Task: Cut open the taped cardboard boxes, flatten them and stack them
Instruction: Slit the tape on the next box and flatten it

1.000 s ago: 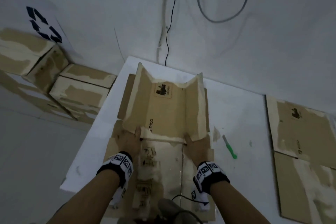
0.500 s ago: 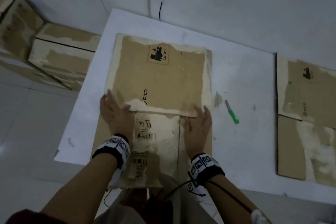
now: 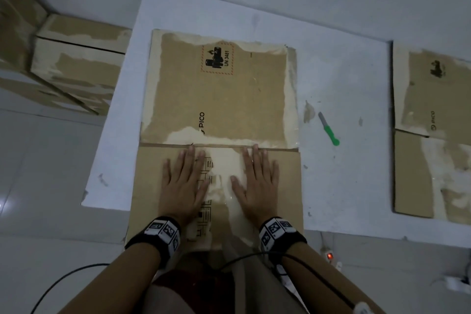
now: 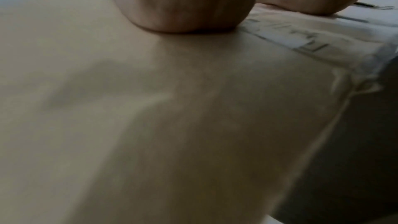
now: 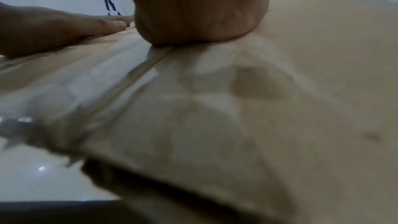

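A flattened box (image 3: 219, 99) lies on the white worktop (image 3: 344, 181), its near panel hanging past the worktop's front edge toward the person. Both hands rest palm-down on that near panel, side by side, with a patch of torn, pale tape residue between them. The left hand (image 3: 184, 186) has its grip open, fingers straight and slightly spread, the fingertips reaching the fold line that crosses the box. The right hand (image 3: 256, 185) lies the same way, grip open and fingers flat, tips at the same fold. In the wrist views the heel of each hand (image 4: 183, 6) (image 5: 198, 9) presses onto the cardboard.

The far panel bears a "PICO" mark and a red-bordered "UN 3481" label (image 3: 217, 58), with ragged pale strips along its edges.

A green-handled knife (image 3: 329, 129) lies on the worktop to the right of the box, apart from it. Farther right, another flattened box (image 3: 433, 120) lies at the worktop's right side. To the left, beyond the worktop, uncut boxes (image 3: 76, 64) are stacked together. A black cable (image 3: 63, 280) trails across the floor near the person's legs.
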The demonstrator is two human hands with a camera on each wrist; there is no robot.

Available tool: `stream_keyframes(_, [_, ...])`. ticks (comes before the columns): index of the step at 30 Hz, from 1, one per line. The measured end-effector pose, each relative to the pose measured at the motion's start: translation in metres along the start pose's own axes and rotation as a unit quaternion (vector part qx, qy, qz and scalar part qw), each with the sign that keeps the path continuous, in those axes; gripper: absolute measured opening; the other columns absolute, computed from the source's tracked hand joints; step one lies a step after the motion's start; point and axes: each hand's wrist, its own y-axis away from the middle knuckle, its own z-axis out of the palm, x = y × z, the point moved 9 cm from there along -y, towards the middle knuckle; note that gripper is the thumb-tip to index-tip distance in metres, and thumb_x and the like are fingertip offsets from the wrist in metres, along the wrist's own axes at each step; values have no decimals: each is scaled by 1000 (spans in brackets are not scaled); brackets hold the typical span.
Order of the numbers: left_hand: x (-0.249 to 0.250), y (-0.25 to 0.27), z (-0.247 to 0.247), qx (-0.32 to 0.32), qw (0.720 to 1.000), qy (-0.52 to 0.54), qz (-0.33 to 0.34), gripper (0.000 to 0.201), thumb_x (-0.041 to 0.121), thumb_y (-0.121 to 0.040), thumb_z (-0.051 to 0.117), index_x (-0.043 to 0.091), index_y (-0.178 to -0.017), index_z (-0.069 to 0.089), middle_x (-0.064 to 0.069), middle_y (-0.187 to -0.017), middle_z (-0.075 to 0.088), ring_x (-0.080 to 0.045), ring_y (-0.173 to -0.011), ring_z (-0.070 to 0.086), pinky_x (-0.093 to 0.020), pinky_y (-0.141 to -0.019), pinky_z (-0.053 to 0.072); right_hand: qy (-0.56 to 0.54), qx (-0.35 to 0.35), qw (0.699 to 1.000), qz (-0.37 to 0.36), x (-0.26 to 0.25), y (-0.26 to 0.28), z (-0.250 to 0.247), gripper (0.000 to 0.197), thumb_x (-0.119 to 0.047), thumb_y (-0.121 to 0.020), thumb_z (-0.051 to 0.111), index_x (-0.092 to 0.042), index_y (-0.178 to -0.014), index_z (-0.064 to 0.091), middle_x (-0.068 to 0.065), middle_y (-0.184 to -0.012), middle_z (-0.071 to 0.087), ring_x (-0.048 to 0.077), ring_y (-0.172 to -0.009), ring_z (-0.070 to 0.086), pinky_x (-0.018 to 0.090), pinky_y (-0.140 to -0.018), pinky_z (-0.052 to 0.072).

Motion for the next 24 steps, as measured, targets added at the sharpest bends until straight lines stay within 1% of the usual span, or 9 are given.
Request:
stream_keyframes(5, [1, -7, -8, 14, 1000, 21, 9, 65, 46, -96, 24, 19, -154, 16, -6, -162, 6, -22, -149, 4, -54, -118, 5, 2, 3, 1000, 0, 1, -7, -1, 73, -56, -98, 35, -23, -159, 11, 0, -166, 0, 22, -153, -3, 55, -121, 7])
stream_keyframes(8, [-4, -36, -10, 14, 1000, 13, 18, 64, 47, -97, 21, 19, -155, 14, -6, -162, 5, -23, -149, 3, -54, -118, 4, 21, 3, 1000, 5, 5, -35, -2, 71, -58, -100, 29, -24, -159, 8, 0, -166, -1, 21, -153, -4, 53, -121, 6])
stream_keyframes(10, [-9, -63, -13, 13, 1000, 8, 17, 63, 48, -98, 19, 19, -155, 15, -9, -162, 10, -26, -148, 7, -52, -118, 3, 28, 0, 1000, 5, 7, -60, -3, 71, -61, -100, 24, -26, -159, 7, 1, -166, -1, 21, -153, -5, 53, -122, 5])
stream_keyframes(11, [-11, -75, -16, 12, 1000, 11, 9, 63, 49, -98, 21, 19, -154, 19, -14, -160, 16, -30, -147, 14, -52, -118, 5, 34, -2, 999, 6, 8, -74, -4, 70, -62, -100, 23, -26, -159, 8, 2, -166, 1, 22, -153, -2, 53, -122, 5])
stream_keyframes(13, [-12, -93, -25, 19, 1000, 16, -13, 62, 48, -98, 27, 15, -150, 32, -22, -149, 35, -41, -135, 32, -56, -115, 15, 45, 4, 999, 16, 7, -95, -10, 67, -61, -99, 23, -27, -157, 19, 7, -165, 15, 27, -152, 12, 54, -121, 8])
stream_keyframes(15, [-6, -94, -31, 27, 999, 27, -8, 61, 46, -98, 27, 11, -146, 38, -22, -142, 42, -42, -129, 39, -59, -112, 22, 39, 19, 999, 21, 1, -101, -16, 61, -55, -101, 27, -27, -154, 30, 8, -160, 29, 29, -147, 25, 56, -119, 15])
stream_keyframes(17, [1, -79, -28, 35, 998, 45, 14, 62, 46, -97, 29, 11, -147, 36, -17, -149, 37, -38, -136, 34, -57, -115, 18, 18, 34, 999, 17, -6, -87, -14, 55, -48, -103, 31, -26, -154, 31, 5, -161, 28, 25, -148, 24, 56, -118, 17])
stream_keyframes(20, [6, -48, -16, 31, 998, 43, 42, 67, 50, -96, 32, 14, -152, 26, -10, -160, 19, -29, -147, 15, -54, -118, 9, -13, 35, 999, 11, -11, -50, -8, 59, -45, -103, 35, -26, -157, 22, 3, -165, 14, 18, -153, 8, 50, -122, 8])
stream_keyframes(24, [6, -40, -10, 26, 997, 8, 66, 68, 51, -95, 30, 17, -153, 21, -7, -162, 11, -28, -149, 6, -56, -118, 6, -2, 30, 1000, 1, -12, -34, -4, 64, -43, -101, 42, -25, -157, 19, 2, -166, 8, 17, -153, 3, 51, -122, 10])
